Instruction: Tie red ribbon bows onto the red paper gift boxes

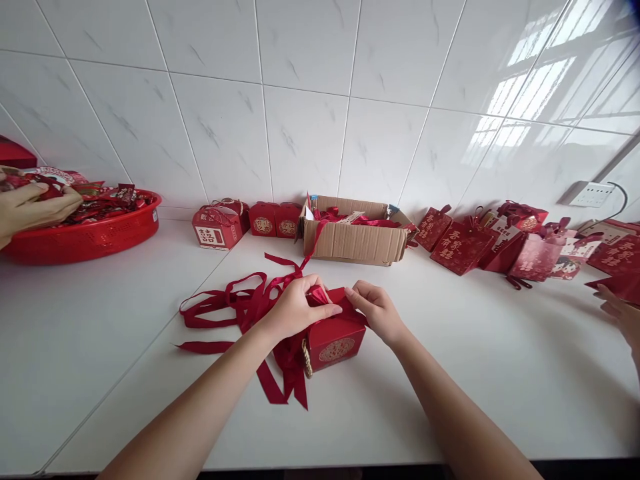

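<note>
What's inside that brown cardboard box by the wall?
Red ribbon lies in the cardboard box, with one strand trailing over the front edge. Something pale is in there too, too small to make out. The front wall and ribbon hide the bottom.

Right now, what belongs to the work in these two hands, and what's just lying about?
In hand:
- red box, with the left hand and right hand on it
- loose red ribbons beside it
- probably the cardboard box, holding ribbon

Lying about, it seems:
- small boxes near the wall
- red packages at right
- white socket
</note>
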Demonstrator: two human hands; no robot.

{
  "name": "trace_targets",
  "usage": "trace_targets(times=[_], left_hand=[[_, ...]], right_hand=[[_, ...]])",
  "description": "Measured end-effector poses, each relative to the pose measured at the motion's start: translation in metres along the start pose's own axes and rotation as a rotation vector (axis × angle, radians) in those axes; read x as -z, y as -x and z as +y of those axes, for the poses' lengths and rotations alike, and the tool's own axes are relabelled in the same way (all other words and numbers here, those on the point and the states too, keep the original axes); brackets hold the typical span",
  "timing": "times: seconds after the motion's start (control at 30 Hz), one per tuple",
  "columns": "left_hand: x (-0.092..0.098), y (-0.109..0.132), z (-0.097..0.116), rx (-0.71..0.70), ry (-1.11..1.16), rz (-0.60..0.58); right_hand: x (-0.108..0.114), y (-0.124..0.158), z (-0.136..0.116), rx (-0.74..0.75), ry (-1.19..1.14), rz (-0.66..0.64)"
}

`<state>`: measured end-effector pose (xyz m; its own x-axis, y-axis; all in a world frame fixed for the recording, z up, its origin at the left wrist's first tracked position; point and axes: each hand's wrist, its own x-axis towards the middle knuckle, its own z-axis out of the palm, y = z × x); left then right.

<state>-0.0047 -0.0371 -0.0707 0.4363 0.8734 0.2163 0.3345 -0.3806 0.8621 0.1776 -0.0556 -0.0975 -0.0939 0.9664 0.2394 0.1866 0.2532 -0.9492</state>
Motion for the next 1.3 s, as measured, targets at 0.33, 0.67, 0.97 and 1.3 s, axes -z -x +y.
trace_targets(times=[0.33,0.67,0.97,1.3], left_hand=[[0.001,-0.001,0.000,0.017,0.077,-0.015],[-0.003,-0.002,0.000,0.018,0.003,0.007],[0.001,-0.001,-0.001,-0.030,0.020,-0.040],[0.001,0.000,0.003,-0.001,0.134,-0.026]], right_hand=[[0.001,0.000,0.001,0.006,-0.044,-0.020],[0.010,-0.005,0.005,0.017,-0.031,0.025],[0.007,-0.004,0.001,-0.077,-0.173,-0.012],[0.000,0.001,-0.001,-0.005,-0.032,0.061]])
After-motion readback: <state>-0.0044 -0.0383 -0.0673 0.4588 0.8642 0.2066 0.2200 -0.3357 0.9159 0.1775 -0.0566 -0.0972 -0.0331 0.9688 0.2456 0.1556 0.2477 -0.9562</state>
